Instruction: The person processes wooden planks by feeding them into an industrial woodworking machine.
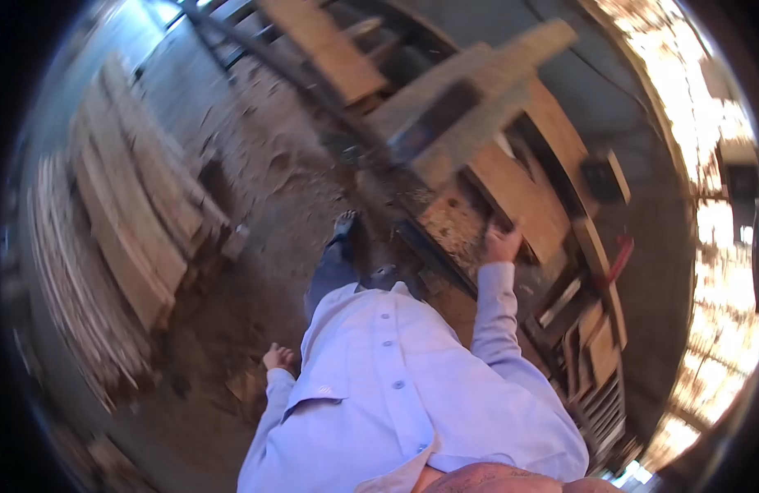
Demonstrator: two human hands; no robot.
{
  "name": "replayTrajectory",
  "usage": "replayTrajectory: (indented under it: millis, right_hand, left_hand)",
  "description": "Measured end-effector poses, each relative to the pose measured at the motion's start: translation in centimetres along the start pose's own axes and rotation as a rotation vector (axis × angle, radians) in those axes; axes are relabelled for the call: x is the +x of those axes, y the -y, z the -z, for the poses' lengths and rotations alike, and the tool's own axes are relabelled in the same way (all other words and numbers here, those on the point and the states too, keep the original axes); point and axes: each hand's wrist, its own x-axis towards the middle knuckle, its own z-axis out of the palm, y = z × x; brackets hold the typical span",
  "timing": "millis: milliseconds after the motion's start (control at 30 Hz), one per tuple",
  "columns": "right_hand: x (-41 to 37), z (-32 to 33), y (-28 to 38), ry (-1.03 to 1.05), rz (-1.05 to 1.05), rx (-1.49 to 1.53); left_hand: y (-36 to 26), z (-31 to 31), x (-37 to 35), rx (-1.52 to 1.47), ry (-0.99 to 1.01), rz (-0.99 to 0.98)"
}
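Dusty brown floor (256, 156), strewn with wood scraps, runs between one pile of long, pale wooden planks (133, 189), too overlapped to count, and one cluttered workbench (445, 283). On that bench lies one flat, light-brown wooden board (523, 201); the right hand (501, 244) touches its near edge, fingertips partly hidden, so whether it grips cannot be told. The left hand (278, 358) hangs loosely open beside the shirt. One slim red object (619, 256) is blurred; planks at left blur toward the dark rim.
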Motion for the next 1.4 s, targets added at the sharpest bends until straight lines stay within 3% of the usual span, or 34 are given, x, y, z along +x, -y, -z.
replayTrajectory:
  millis: [33,67,100,167,233,300,433,600,700,733,867,967,1067,1167,1267,1400]
  right_hand:
    - [0.1,-0.3,-0.3,-0.056,0.067,-0.058]
    - [0.3,0.0,0.0,-0.104,-0.03,0.09]
    - [-0.7,0.1,-0.1,-0.155,0.03,0.078]
    - [-3.1,-1.4,0.0,-0.256,0.124,0.035]
    - [-5.3,0.3,0.8,-0.229,0.09,-0.004]
    - [-7.3,2.8,1.5,-0.217,0.027,-0.042]
    - [-10.6,5.1,3.5,-0.127,-0.042,-0.196]
    - [-11.4,2.3,3.9,-0.046,-0.127,-0.427]
    - [-10.2,0.0,1.9,-0.004,-0.109,-0.509]
    - [-9.2,-0.3,1.3,0.049,-0.118,-0.537]
    - [-5.4,-3.3,-0.3,0.226,-0.147,-0.788]
    - [-5.1,-8.3,-0.6,0.332,-0.084,-0.776]
    - [-3.7,-8.6,-3.1,0.259,0.314,-0.945]
    - [-6.5,-7.1,-1.2,0.113,0.394,-1.041]
    - [-9.4,-2.9,0.5,0.166,0.321,-1.039]
    - [-11.9,2.2,2.0,0.062,0.367,-1.015]
  left_hand:
    - [-1.0,-2.9,1.2,0.272,0.154,-0.177]
    - [-2.8,-5.7,1.7,0.439,0.258,-0.201]
    - [-4.6,-8.4,2.2,0.599,0.36,-0.242]
    - [-7.4,-13.7,4.4,0.767,0.41,-0.515]
    - [-10.9,-19.6,1.5,1.054,0.33,-0.84]
    - [-13.5,-26.5,-10.4,0.961,0.408,-0.804]
    - [-14.4,-34.2,-16.6,0.646,0.804,-0.548]
    - [-11.4,-39.4,-23.4,0.674,1.189,-0.093]
    - [-8.7,-39.4,-23.7,0.592,1.158,-0.055]
    - [-8.3,-39.0,-23.5,0.677,1.093,-0.155]
    - [-8.1,-36.0,-24.1,0.488,1.069,-0.033]
    - [-6.5,-35.3,-26.6,0.311,1.071,0.102]
    - [-4.5,-36.9,-23.8,0.263,1.083,0.018]
    - [-3.9,-38.5,-23.8,0.258,1.07,-0.033]
    - [-3.2,-39.3,-24.6,0.282,1.049,-0.096]
    - [-3.2,-41.5,-24.3,0.316,1.042,-0.155]
